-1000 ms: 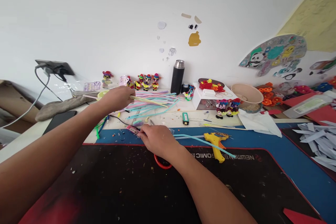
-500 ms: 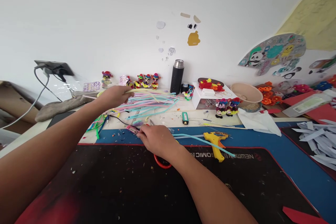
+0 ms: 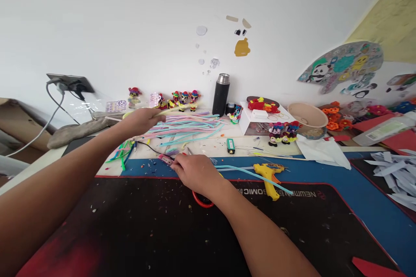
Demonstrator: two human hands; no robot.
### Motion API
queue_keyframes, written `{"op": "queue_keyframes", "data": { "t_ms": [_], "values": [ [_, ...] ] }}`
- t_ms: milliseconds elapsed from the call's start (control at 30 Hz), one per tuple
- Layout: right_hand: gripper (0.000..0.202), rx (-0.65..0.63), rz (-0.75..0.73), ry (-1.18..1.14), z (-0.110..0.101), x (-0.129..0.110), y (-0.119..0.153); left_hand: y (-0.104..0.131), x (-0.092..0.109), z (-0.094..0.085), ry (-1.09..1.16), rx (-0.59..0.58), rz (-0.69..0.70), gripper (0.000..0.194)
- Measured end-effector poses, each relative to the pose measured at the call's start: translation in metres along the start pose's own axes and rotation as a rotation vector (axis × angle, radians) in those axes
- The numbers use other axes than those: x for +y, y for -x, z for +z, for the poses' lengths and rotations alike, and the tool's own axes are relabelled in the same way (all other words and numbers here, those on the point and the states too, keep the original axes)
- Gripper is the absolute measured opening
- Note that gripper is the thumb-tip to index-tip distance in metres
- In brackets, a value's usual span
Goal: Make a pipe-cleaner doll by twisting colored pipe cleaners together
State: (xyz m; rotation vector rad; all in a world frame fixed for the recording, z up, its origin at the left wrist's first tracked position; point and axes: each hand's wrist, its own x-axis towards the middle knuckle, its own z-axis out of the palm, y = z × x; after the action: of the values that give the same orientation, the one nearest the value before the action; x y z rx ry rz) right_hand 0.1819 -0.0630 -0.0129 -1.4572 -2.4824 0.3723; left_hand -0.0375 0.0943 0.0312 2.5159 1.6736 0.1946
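A yellow pipe cleaner (image 3: 173,110) slants across the left centre of the frame, gripped in the closed fingers of the left hand (image 3: 139,122), its far end reaching up in front of the small figures (image 3: 184,98) by the wall (image 3: 130,21). The right hand (image 3: 196,173) lies low at the centre, over the red-handled scissors (image 3: 203,201), its fingers bent beside a pink-labelled piece (image 3: 165,159); whether they grip either one, I cannot tell. Between the hands and the wall, pastel pipe cleaners (image 3: 191,125) spread over the pale back strip of the bench (image 3: 247,142). A black flask (image 3: 221,97) stands upright behind them, and a white box (image 3: 248,127) and a beige bowl (image 3: 294,107) sit to its right. Nearer, the bench is blue, with a yellow glue gun (image 3: 269,177) lying right of the right hand, partly on the dark mat (image 3: 156,233). The mat, edged in red and dotted with scraps, fills the lower middle. Driftwood (image 3: 69,134) and a socket plate (image 3: 84,84) bound the left side; paper strips (image 3: 393,173) are heaped at the right edge, and red paper (image 3: 373,268) lies in the lower right corner.
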Motion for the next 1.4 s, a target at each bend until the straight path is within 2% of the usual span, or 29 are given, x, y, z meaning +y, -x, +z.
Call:
{"op": "queue_keyframes", "data": {
  "t_ms": [33, 133, 167, 367, 433, 600, 867, 1133, 1233, 1400],
  "values": [
    [0.028, 0.003, -0.003, -0.002, 0.000, 0.000, 0.000, 0.001, 0.000, 0.000, 0.021, -0.010, -0.019, 0.047],
    [0.027, 0.001, -0.001, -0.001, -0.001, 0.000, 0.000, 0.003, 0.000, 0.001, 0.008, -0.178, 0.038, 0.045],
    [0.026, 0.002, -0.001, 0.001, -0.001, 0.000, 0.000, 0.003, 0.000, 0.002, 0.012, -0.200, 0.052, 0.045],
    [0.026, 0.033, -0.012, 0.011, 0.000, -0.001, 0.000, 0.007, 0.011, 0.007, -0.009, -0.123, 0.017, 0.046],
    [0.026, 0.028, -0.011, 0.010, 0.000, -0.002, 0.000, 0.008, 0.023, 0.006, 0.012, -0.123, 0.074, 0.046],
    [0.028, 0.028, -0.029, 0.005, -0.001, -0.003, 0.000, 0.007, 0.063, 0.009, 0.114, -0.251, 0.187, 0.047],
    [0.034, 0.058, -0.035, 0.049, 0.001, -0.002, 0.000, -0.015, 0.115, 0.028, 0.129, -0.295, 0.295, 0.043],
    [0.032, 0.027, -0.038, 0.049, -0.003, -0.004, 0.001, -0.037, 0.150, 0.036, 0.157, -0.330, 0.369, 0.044],
    [0.031, 0.012, -0.033, 0.045, -0.003, -0.004, 0.000, -0.042, 0.161, 0.044, 0.083, -0.402, 0.371, 0.041],
    [0.037, 0.006, -0.033, 0.073, -0.002, -0.003, -0.001, -0.049, 0.174, 0.061, 0.018, -0.392, 0.389, 0.039]
  ]
}}
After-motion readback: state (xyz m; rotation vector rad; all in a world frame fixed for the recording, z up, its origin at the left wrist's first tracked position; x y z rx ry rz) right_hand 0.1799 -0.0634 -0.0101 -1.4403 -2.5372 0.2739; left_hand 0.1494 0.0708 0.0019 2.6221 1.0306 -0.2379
